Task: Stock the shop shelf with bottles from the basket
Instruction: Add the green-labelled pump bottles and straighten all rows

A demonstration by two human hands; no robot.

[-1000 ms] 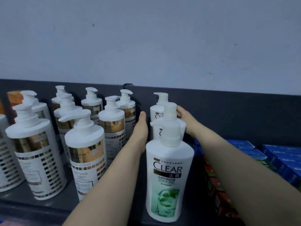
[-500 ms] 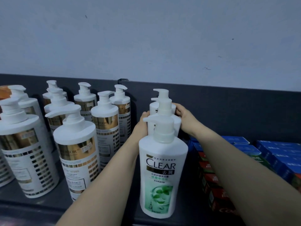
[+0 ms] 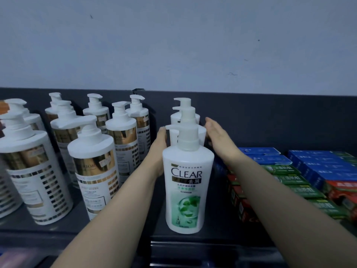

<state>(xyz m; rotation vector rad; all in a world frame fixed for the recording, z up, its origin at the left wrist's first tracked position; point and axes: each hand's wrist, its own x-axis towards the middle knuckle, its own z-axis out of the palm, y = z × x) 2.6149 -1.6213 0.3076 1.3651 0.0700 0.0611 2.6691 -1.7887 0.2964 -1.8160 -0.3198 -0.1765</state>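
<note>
Three white pump bottles stand in single file on the dark shelf [image 3: 218, 219], one behind the other. The front bottle [image 3: 188, 186] is upright near the shelf's front edge, and its green and white label reads CLEAR. The middle bottle [image 3: 201, 135] and the back bottle [image 3: 183, 102] are mostly hidden behind it, so only their pumps and a bit of shoulder show.

My left hand [image 3: 160, 149] is flat with the fingers straight, up against the left side of the row just behind the front bottle. That bottle covers part of my palm. My right hand [image 3: 218, 138] is also spread flat, fingers straight and together, just beside the right side of the middle bottle. I cannot tell whether it touches. Neither hand grips anything.

To my left stand many white bottles with gold labels [image 3: 92, 167], several rows deep. To my right lie stacked boxes [image 3: 318, 165] in blue, green and red. A pale wall [image 3: 173, 45] rises behind the shelf.
</note>
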